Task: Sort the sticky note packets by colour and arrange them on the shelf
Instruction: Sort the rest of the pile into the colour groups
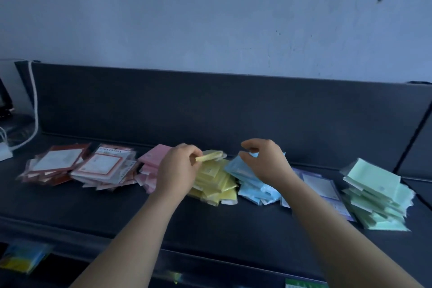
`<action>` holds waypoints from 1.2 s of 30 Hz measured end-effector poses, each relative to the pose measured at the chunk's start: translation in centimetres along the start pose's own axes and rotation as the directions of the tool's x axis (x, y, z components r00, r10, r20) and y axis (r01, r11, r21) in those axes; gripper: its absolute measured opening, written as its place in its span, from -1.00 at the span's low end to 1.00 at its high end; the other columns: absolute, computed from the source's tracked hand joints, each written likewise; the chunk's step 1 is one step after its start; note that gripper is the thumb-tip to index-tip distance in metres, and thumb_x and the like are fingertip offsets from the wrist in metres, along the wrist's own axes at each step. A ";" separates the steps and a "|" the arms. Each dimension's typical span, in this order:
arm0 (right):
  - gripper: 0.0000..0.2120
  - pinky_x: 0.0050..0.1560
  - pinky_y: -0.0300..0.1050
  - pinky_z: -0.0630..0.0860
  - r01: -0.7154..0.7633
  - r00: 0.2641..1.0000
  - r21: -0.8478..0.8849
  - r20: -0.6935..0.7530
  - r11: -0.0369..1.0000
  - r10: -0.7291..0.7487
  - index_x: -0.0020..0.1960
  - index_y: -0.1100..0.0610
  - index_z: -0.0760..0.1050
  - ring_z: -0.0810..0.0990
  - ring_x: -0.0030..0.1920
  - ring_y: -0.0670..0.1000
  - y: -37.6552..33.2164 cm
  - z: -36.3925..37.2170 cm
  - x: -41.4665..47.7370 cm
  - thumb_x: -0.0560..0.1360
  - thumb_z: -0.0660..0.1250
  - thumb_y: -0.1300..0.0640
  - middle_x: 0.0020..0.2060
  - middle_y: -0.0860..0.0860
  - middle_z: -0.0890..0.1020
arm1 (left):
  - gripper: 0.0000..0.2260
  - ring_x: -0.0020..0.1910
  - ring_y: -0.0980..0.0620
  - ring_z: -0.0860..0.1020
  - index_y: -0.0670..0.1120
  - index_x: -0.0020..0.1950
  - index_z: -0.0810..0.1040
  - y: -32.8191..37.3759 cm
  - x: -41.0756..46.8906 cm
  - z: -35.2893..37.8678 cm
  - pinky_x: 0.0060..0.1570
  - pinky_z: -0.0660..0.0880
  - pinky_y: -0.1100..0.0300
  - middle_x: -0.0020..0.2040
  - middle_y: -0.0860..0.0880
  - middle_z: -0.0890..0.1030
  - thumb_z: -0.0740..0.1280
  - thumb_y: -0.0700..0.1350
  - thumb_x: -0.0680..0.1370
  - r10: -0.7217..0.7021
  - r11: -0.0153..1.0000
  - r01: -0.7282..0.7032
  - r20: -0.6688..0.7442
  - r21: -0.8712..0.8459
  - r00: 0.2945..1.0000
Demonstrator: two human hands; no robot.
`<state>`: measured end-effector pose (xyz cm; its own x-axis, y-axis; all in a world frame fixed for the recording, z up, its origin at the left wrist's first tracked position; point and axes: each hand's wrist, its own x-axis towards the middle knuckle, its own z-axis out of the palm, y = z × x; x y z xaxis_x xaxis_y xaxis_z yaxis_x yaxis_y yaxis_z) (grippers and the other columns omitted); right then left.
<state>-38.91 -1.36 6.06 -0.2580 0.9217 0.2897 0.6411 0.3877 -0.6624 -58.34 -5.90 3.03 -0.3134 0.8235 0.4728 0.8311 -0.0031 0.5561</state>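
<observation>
In the head view, the left hand (178,170) pinches a single yellow packet (210,156) by one end, between the thumb and curled fingertips. The packet shows edge-on and almost flat, its long axis running away from those fingertips toward the right hand (265,162). Directly beneath the fingertips, and a little nearer the person, lies the yellow pile (216,184) on the dark shelf (112,215). I judge the drop to be short and straight down, with the left hand plainly the nearer one for it.

The right hand hovers just past the packet's free end, fingers loosely curled over the top of the blue pile (253,188). A sliver of blue shows under them, but I cannot tell whether they grip a packet or merely touch it.

Beyond the left knuckles sits the pink pile (152,159), partly covered by the hand. Past the right wrist a lavender pile (321,186) is half hidden by the forearm, with a green pile (376,194) further out. The light is dim, and the labels on the yellow packets are too blurred to read. Below the shelf edge, a blue-and-yellow bundle (21,258) is smeared and cut off.
</observation>
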 end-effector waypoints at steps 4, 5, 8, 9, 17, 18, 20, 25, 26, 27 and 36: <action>-0.70 0.07 -0.33 0.34 0.001 1.000 -0.039 -0.025 0.999 -0.002 0.28 0.12 0.51 0.51 0.22 -0.06 0.4 -0.3 -0.6 0.56 0.29 0.12 0.21 -0.04 0.58 | -0.85 -0.10 0.14 0.53 -0.05 0.03 0.66 -0.5 -0.7 0.6 -0.11 0.45 0.29 0.02 0.08 0.59 0.46 -0.18 0.48 0.003 1.000 -0.005 0.085 0.027 0.996; -0.69 0.10 -0.32 0.33 0.000 1.000 -0.051 -0.026 0.999 -0.002 0.30 0.10 0.51 0.50 0.24 -0.07 0.5 -0.4 -0.8 0.57 0.28 0.12 0.23 -0.04 0.57 | -0.85 -0.10 0.14 0.53 -0.07 0.04 0.66 -0.5 -0.7 0.6 -0.12 0.44 0.30 0.03 0.08 0.58 0.46 -0.16 0.48 0.005 1.000 -0.008 0.095 0.022 0.995; -0.67 0.10 -0.22 0.44 -0.020 1.000 -0.100 -0.026 0.995 0.018 0.32 0.05 0.48 0.57 0.13 -0.03 0.7 -0.8 -1.4 0.56 0.27 0.09 0.25 -0.06 0.55 | -0.86 -0.10 0.13 0.52 -0.07 0.03 0.66 0.2 -0.9 0.1 -0.12 0.45 0.25 0.03 0.09 0.56 0.43 -0.07 0.51 0.025 0.999 -0.027 0.097 0.020 0.995; -0.67 0.07 -0.15 0.49 -0.025 0.999 -0.128 -0.025 0.991 0.022 0.31 0.05 0.49 0.60 0.03 0.00 0.8 -1.0 -1.7 0.56 0.26 0.09 0.24 -0.05 0.56 | -0.87 -0.09 0.10 0.54 -0.06 0.01 0.66 0.7 -0.9 0.0 -0.09 0.49 0.19 0.05 0.07 0.57 0.40 -0.06 0.52 0.039 0.999 -0.041 0.087 0.023 0.995; -0.65 0.10 -0.19 0.39 -0.005 0.998 -0.320 -0.056 0.947 -0.014 0.35 0.05 0.46 0.50 0.22 0.01 4.1 -4.5 -4.2 0.57 0.23 0.08 0.28 -0.05 0.53 | -0.82 0.07 0.02 0.51 0.00 0.09 0.64 7.6 -2.5 1.7 0.03 0.45 0.14 0.07 0.08 0.60 0.31 -0.01 0.56 0.180 0.983 -0.181 0.042 0.022 0.983; -0.67 0.09 -0.17 0.41 -0.003 0.997 -0.320 -0.068 0.947 -0.020 0.31 0.08 0.50 0.51 0.21 0.02 4.8 -5.3 -4.6 0.56 0.24 0.10 0.24 -0.03 0.56 | -0.80 0.08 0.01 0.51 -0.01 0.13 0.63 8.6 -2.9 2.2 0.05 0.45 0.14 0.09 0.07 0.60 0.31 -0.01 0.56 0.194 0.981 -0.195 0.049 0.018 0.980; -0.68 0.15 -0.13 0.40 -0.008 0.997 -0.335 -0.081 0.942 -0.020 0.28 0.11 0.51 0.49 0.25 0.04 6.2 -7.3 -5.7 0.55 0.24 0.13 0.23 -0.01 0.57 | -0.76 0.10 -0.02 0.52 -0.03 0.20 0.60 10.8 -3.8 3.3 0.09 0.45 0.10 0.13 0.05 0.60 0.30 -0.01 0.57 0.222 0.975 -0.223 0.070 0.009 0.973; -0.61 0.21 -0.21 0.33 -0.032 0.995 -0.369 -0.096 0.929 -0.004 0.39 0.05 0.41 0.44 0.32 -0.02 10.8 -12.9 -8.4 0.57 0.23 0.06 0.34 -0.05 0.49 | -0.71 0.18 -0.03 0.50 -0.03 0.27 0.57 17.5 -6.7 7.1 0.17 0.39 0.14 0.20 0.04 0.60 0.28 -0.01 0.58 0.283 0.959 -0.281 0.089 -0.034 0.955; -0.61 0.20 -0.22 0.33 -0.043 0.995 -0.364 -0.103 0.930 0.006 0.39 0.04 0.42 0.43 0.32 -0.03 11.8 -14.2 -9.1 0.58 0.23 0.06 0.34 -0.07 0.49 | -0.70 0.19 -0.01 0.49 -0.02 0.28 0.57 19.0 -7.3 7.9 0.17 0.38 0.16 0.20 0.05 0.60 0.28 0.00 0.58 0.294 0.956 -0.291 0.092 -0.048 0.951; -0.62 0.20 -0.22 0.33 -0.053 0.994 -0.364 -0.105 0.930 0.015 0.39 0.03 0.41 0.42 0.33 -0.05 12.9 -15.5 -9.8 0.58 0.22 0.05 0.35 -0.09 0.48 | -0.70 0.18 0.00 0.49 -0.02 0.28 0.56 20.5 -7.9 8.8 0.16 0.39 0.17 0.20 0.05 0.60 0.28 0.00 0.58 0.301 0.953 -0.296 0.095 -0.064 0.949; -0.60 0.26 -0.19 0.31 -0.120 0.989 -0.413 -0.129 0.903 0.072 0.41 0.05 0.39 0.38 0.37 -0.03 23.2 -26.8 -14.9 0.58 0.23 0.04 0.35 -0.07 0.47 | -0.74 0.17 -0.02 0.51 -0.02 0.23 0.59 33.2 -12.3 16.7 0.12 0.42 0.14 0.17 0.06 0.61 0.27 0.00 0.59 0.314 0.947 -0.299 0.135 -0.122 0.940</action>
<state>-0.80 -6.54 4.91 -0.1154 0.9377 0.3278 0.9083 0.2332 -0.3473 -19.21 -6.68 4.26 0.0285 0.8496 0.5266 0.8241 -0.3181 0.4687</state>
